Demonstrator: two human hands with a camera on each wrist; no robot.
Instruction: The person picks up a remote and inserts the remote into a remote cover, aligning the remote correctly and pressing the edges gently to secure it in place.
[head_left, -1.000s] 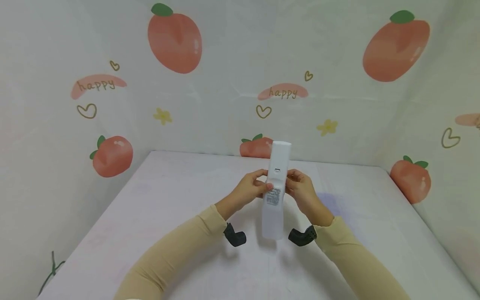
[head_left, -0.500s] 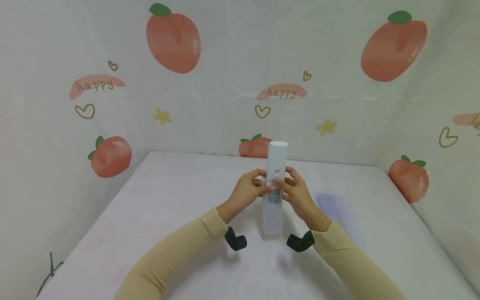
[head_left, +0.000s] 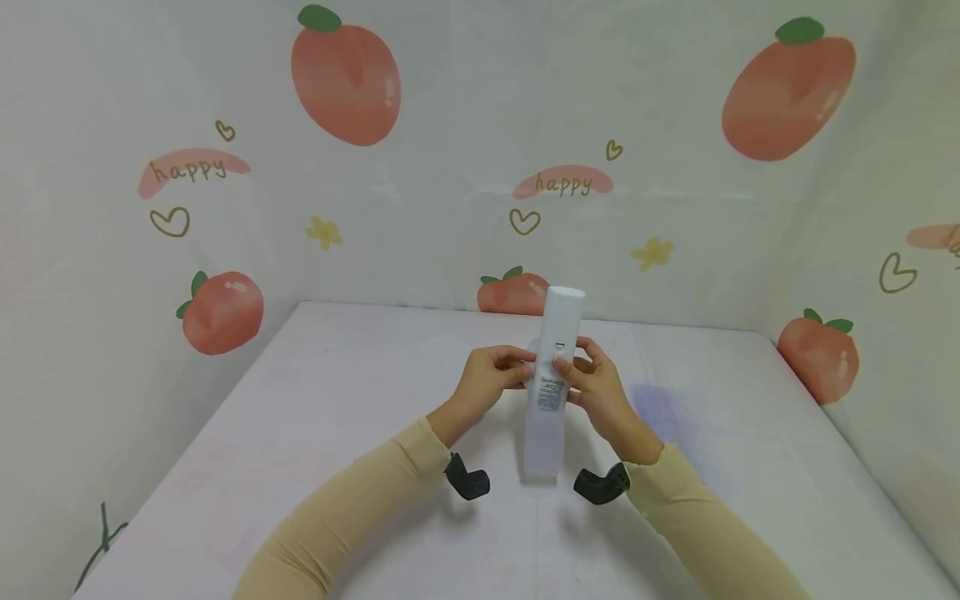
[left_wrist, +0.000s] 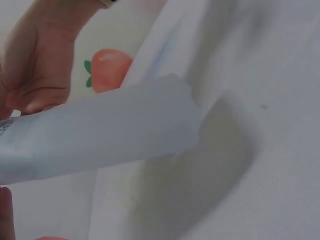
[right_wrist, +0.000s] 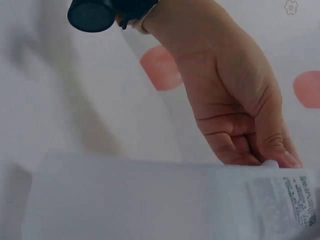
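Tilted slightly rightward since before, one white remote [head_left: 553, 375] between two hands [head_left: 491, 379] [head_left: 596, 387].

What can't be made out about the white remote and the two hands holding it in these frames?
- Label print on the remote: too small in the head view, blurred in the right wrist view.
- Remote's button side: faces away from every camera.
- Left hand fingertips: hidden behind the remote in the head view.
- Right hand: the left wrist view's left edge cuts it off.

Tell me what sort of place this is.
Probably a small staged recording booth: a white-covered table walled by peach-and-"happy" printed backdrop sheets, with both hands holding a white remote.
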